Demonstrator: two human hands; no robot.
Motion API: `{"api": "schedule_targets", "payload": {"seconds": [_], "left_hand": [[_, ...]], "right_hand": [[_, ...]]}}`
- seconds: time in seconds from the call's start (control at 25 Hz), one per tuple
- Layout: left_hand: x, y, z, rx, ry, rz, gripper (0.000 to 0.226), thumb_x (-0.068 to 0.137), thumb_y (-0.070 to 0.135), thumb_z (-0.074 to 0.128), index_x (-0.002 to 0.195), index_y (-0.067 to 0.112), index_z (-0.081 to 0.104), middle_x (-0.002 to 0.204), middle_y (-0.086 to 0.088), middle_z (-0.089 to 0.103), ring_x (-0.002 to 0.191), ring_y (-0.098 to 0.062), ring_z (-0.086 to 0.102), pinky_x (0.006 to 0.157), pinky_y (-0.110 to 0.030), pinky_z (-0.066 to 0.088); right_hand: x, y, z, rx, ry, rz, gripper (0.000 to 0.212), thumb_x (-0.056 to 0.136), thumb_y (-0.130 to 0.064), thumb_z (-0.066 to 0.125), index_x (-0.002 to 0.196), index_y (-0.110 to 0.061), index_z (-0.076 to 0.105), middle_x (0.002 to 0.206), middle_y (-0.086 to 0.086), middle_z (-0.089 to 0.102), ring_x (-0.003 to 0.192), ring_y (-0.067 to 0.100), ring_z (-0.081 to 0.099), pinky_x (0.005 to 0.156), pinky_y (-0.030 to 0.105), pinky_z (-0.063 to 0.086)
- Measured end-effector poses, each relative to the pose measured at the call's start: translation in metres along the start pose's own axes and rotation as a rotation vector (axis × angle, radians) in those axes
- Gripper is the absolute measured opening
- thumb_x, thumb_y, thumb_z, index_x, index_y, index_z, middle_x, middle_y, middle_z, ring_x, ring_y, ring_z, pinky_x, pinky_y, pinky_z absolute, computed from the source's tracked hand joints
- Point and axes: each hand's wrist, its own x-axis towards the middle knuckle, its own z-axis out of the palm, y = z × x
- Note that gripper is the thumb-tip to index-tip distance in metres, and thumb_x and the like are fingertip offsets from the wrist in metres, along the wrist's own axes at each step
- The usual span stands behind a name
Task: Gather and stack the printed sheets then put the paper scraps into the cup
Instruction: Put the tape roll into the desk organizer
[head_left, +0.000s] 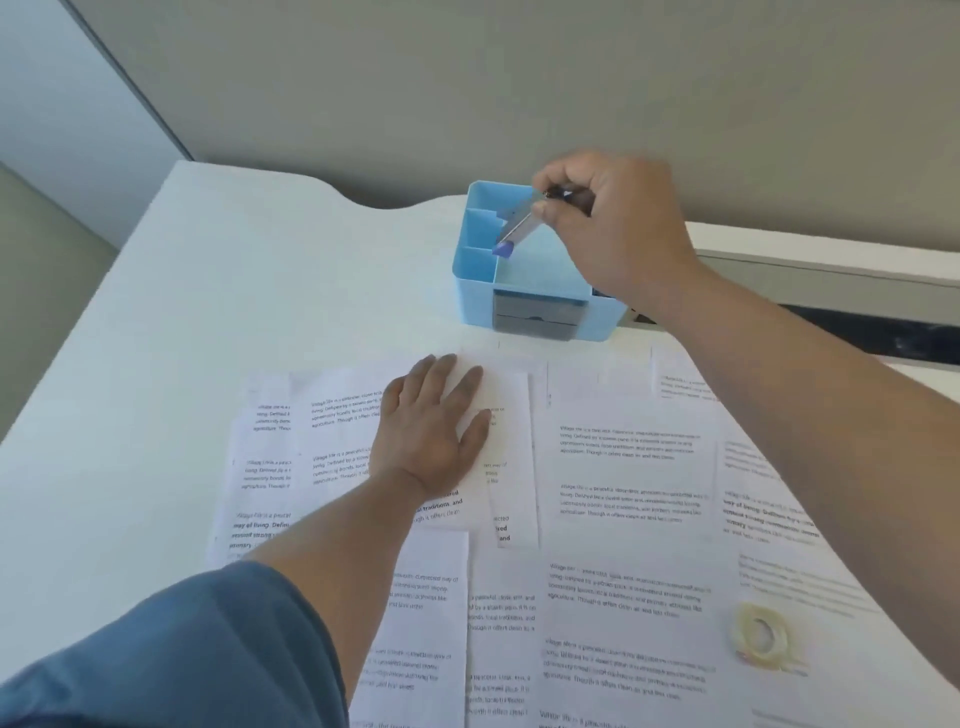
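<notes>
Printed sheets lie spread and overlapping across the near half of the white tabletop, from about 8 o'clock round to 4 o'clock of the view's centre, not yet stacked. Left hand rests flat on them near centre, fingers straight and slightly spread, palm down over a narrow strip of paper that lies on the overlapped sheets. Light blue desk organizer stands at 12 o'clock, just beyond the sheets' far edge, divided into small compartments on its left and one large one. Right hand is above the organizer's right side, fingers curled round a pen-like tool with a blue tip, tilted tip-down into the large compartment; exact kind of tool unclear through blur. Clear tape roll lies on the sheets at 4 o'clock. Blue sleeve at 7 o'clock.
</notes>
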Motion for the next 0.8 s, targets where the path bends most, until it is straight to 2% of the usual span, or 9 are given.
{"api": "schedule_targets", "payload": {"seconds": [0.12, 0.2, 0.36, 0.48, 0.68, 0.8], "left_hand": [[-0.001, 0.0, -0.001, -0.003, 0.001, 0.001, 0.064, 0.101, 0.061, 0.024, 0.159, 0.036, 0.03, 0.169, -0.001, 0.022, 0.156, -0.025, 0.011, 0.125, -0.043, 0.009], [-0.001, 0.001, -0.001, -0.007, 0.003, 0.0, 0.064, 0.101, 0.062, 0.023, 0.159, 0.037, 0.029, 0.169, 0.0, 0.021, 0.156, -0.024, 0.01, 0.124, -0.041, 0.006], [-0.002, 0.002, -0.001, -0.009, -0.001, 0.0, 0.063, 0.102, 0.062, 0.023, 0.16, 0.038, 0.027, 0.17, 0.001, 0.019, 0.156, -0.023, 0.008, 0.124, -0.04, 0.003], [-0.001, 0.001, 0.0, -0.004, 0.003, 0.0, 0.062, 0.102, 0.061, 0.025, 0.159, 0.038, 0.028, 0.169, 0.001, 0.02, 0.156, -0.023, 0.009, 0.123, -0.039, 0.003], [0.0, 0.001, 0.001, -0.008, 0.014, 0.003, 0.062, 0.102, 0.06, 0.028, 0.159, 0.037, 0.03, 0.169, -0.001, 0.022, 0.156, -0.024, 0.011, 0.124, -0.041, 0.005], [-0.001, 0.001, 0.001, -0.009, 0.023, 0.003, 0.063, 0.101, 0.061, 0.026, 0.158, 0.037, 0.032, 0.169, -0.001, 0.024, 0.156, -0.024, 0.013, 0.123, -0.04, 0.004]], "right_hand": [[0.025, 0.006, 0.015, -0.045, -0.002, -0.084, 0.014, 0.09, -0.013, 0.066, 0.099, -0.009, 0.076, 0.083, 0.004, 0.072, 0.071, 0.018, 0.057, 0.075, 0.034, 0.049], [0.035, 0.01, 0.024, -0.086, -0.033, -0.133, 0.015, 0.09, -0.012, 0.062, 0.097, -0.011, 0.075, 0.084, 0.007, 0.072, 0.074, 0.025, 0.059, 0.075, 0.039, 0.049], [0.045, 0.016, 0.034, -0.175, -0.161, -0.181, 0.02, 0.092, -0.007, 0.06, 0.104, -0.013, 0.076, 0.092, 0.005, 0.075, 0.081, 0.026, 0.062, 0.079, 0.04, 0.051], [0.049, 0.016, 0.037, -0.223, -0.192, -0.204, 0.021, 0.094, -0.007, 0.06, 0.107, -0.012, 0.075, 0.095, 0.007, 0.075, 0.086, 0.03, 0.064, 0.081, 0.042, 0.052], [0.055, 0.011, 0.046, -0.384, -0.31, -0.218, 0.022, 0.095, -0.002, 0.055, 0.107, -0.008, 0.073, 0.1, 0.013, 0.074, 0.092, 0.038, 0.064, 0.081, 0.041, 0.053], [0.053, 0.013, 0.057, -0.447, -0.379, -0.187, 0.03, 0.093, 0.004, 0.053, 0.11, -0.01, 0.073, 0.103, 0.012, 0.073, 0.095, 0.037, 0.064, 0.083, 0.042, 0.053]]}}
